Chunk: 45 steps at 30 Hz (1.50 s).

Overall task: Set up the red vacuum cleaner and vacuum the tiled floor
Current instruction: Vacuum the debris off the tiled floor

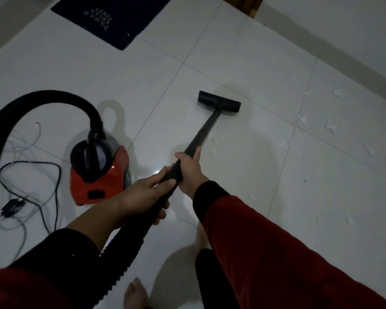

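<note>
The red vacuum cleaner (pixel 98 175) stands on the white tiled floor (pixel 243 52) at the left, its black ribbed hose (pixel 47 99) arching up and round to the left. A black wand (pixel 204 132) runs from my hands to the flat black floor head (pixel 218 104), which rests on a tile in the middle. My right hand (pixel 191 170) grips the wand higher up. Behind it, my left hand (pixel 143 195) holds the wand's lower, thicker end near the hose joint. White scraps of debris (pixel 330 127) lie scattered on the tiles to the right of the head.
Loose dark cables (pixel 31 170) and a black plug adapter (pixel 10 207) lie left of the vacuum. A dark blue mat (pixel 107 16) lies at the far left. A white wall (pixel 343 41) runs along the right; a wooden frame (pixel 252 5) stands at the top. My bare feet (pixel 135 295) are below.
</note>
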Each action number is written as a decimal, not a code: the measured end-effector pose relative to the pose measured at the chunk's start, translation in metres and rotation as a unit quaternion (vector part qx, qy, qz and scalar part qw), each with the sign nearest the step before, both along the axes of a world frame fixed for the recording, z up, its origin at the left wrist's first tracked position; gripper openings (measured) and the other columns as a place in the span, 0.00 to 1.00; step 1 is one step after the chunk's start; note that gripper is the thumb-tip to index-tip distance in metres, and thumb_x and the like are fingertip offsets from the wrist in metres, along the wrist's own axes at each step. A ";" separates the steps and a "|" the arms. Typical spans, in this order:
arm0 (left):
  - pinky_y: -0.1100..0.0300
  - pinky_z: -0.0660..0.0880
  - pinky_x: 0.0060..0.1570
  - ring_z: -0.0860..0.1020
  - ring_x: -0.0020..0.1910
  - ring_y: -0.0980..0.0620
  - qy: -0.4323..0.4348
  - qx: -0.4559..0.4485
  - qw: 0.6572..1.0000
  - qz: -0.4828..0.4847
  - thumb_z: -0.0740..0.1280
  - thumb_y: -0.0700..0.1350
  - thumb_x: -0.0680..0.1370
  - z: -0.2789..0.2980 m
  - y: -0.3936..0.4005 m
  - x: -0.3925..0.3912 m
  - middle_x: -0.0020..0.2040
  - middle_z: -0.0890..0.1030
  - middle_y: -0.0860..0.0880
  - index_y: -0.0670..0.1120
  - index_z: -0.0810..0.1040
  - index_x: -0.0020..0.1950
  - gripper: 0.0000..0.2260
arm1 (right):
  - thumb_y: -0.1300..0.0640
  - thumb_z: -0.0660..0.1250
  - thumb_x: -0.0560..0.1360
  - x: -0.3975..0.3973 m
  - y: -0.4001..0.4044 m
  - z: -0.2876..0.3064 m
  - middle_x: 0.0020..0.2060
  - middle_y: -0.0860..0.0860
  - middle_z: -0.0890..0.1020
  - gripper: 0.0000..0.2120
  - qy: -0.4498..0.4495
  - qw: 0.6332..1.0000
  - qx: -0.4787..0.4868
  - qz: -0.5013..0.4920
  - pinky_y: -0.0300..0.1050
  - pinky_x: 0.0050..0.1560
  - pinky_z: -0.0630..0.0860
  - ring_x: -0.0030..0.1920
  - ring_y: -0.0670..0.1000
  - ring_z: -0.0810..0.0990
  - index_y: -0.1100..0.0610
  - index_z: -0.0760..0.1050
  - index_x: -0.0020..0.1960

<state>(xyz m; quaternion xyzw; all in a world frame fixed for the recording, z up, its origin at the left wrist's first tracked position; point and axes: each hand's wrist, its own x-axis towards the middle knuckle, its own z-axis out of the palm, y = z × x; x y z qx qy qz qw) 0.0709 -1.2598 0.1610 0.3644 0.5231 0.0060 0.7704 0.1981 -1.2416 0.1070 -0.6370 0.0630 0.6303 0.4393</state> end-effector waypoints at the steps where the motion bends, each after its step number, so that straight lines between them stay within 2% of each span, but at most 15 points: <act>1: 0.58 0.74 0.29 0.75 0.27 0.51 0.000 0.001 1.000 -0.004 0.61 0.51 0.79 -0.001 -0.007 -0.009 0.39 0.75 0.42 0.63 0.57 0.74 0.25 | 0.62 0.61 0.79 -0.009 -0.008 0.000 0.38 0.55 0.72 0.38 -0.005 1.000 0.000 -0.002 0.45 0.36 0.76 0.32 0.50 0.71 0.35 0.43 0.76; 11: 0.58 0.74 0.28 0.76 0.27 0.51 0.006 0.011 0.999 -0.035 0.61 0.52 0.79 -0.014 -0.077 -0.083 0.39 0.76 0.41 0.63 0.55 0.75 0.26 | 0.63 0.60 0.79 -0.083 -0.085 -0.006 0.38 0.55 0.71 0.39 -0.011 1.000 -0.008 -0.027 0.45 0.34 0.74 0.32 0.50 0.70 0.36 0.42 0.76; 19: 0.59 0.74 0.29 0.75 0.27 0.52 0.011 -0.010 0.999 -0.045 0.61 0.52 0.80 -0.010 -0.113 -0.106 0.39 0.75 0.42 0.65 0.57 0.73 0.24 | 0.62 0.60 0.79 -0.106 -0.122 -0.011 0.40 0.54 0.73 0.39 0.007 1.000 -0.016 -0.020 0.45 0.35 0.75 0.31 0.50 0.71 0.34 0.42 0.75; 23: 0.58 0.74 0.30 0.75 0.28 0.52 0.009 -0.014 0.999 -0.048 0.61 0.52 0.79 -0.004 -0.131 -0.114 0.39 0.75 0.43 0.66 0.59 0.72 0.23 | 0.62 0.60 0.79 -0.111 -0.140 -0.008 0.48 0.55 0.75 0.39 0.013 0.999 -0.026 -0.017 0.45 0.32 0.75 0.30 0.50 0.72 0.33 0.41 0.75; 27: 0.58 0.73 0.30 0.75 0.27 0.53 0.007 -0.024 0.999 -0.043 0.61 0.52 0.79 -0.002 -0.137 -0.125 0.39 0.74 0.43 0.66 0.59 0.73 0.24 | 0.61 0.60 0.78 -0.122 -0.148 -0.005 0.55 0.57 0.76 0.40 0.007 0.999 -0.036 -0.011 0.45 0.35 0.76 0.34 0.51 0.74 0.33 0.41 0.75; 29: 0.58 0.73 0.29 0.75 0.27 0.53 0.004 -0.027 0.999 -0.046 0.62 0.52 0.79 0.000 -0.143 -0.133 0.39 0.74 0.43 0.66 0.60 0.73 0.24 | 0.61 0.60 0.79 -0.130 -0.156 -0.003 0.53 0.54 0.75 0.39 0.007 0.999 -0.034 -0.013 0.45 0.36 0.76 0.37 0.51 0.75 0.33 0.41 0.75; 33: 0.58 0.73 0.29 0.74 0.26 0.52 0.008 -0.032 0.998 -0.052 0.62 0.51 0.79 0.004 -0.156 -0.157 0.37 0.74 0.43 0.65 0.60 0.73 0.23 | 0.61 0.61 0.78 -0.155 -0.171 0.000 0.49 0.54 0.75 0.40 0.013 0.999 -0.030 -0.026 0.46 0.35 0.76 0.35 0.51 0.75 0.33 0.41 0.75; 35: 0.58 0.73 0.28 0.74 0.26 0.52 0.011 -0.029 0.998 -0.060 0.62 0.51 0.79 0.006 -0.163 -0.170 0.37 0.74 0.43 0.65 0.60 0.72 0.24 | 0.61 0.61 0.79 -0.169 -0.181 0.000 0.48 0.53 0.74 0.40 0.012 0.999 -0.028 -0.036 0.46 0.36 0.76 0.38 0.52 0.76 0.33 0.41 0.75; 41: 0.59 0.73 0.28 0.73 0.26 0.51 0.026 -0.024 0.995 -0.098 0.63 0.51 0.79 0.010 -0.184 -0.215 0.37 0.73 0.42 0.64 0.59 0.73 0.25 | 0.62 0.60 0.79 -0.216 -0.215 0.003 0.41 0.54 0.75 0.40 0.026 0.996 -0.021 -0.081 0.45 0.35 0.76 0.32 0.50 0.74 0.34 0.41 0.75; 45: 0.58 0.74 0.27 0.74 0.25 0.52 0.034 -0.022 0.992 -0.118 0.63 0.51 0.78 0.012 -0.192 -0.243 0.37 0.74 0.42 0.64 0.57 0.74 0.27 | 0.61 0.61 0.79 -0.246 -0.228 0.006 0.43 0.54 0.74 0.40 0.025 0.993 -0.034 -0.109 0.45 0.34 0.75 0.34 0.50 0.75 0.33 0.42 0.75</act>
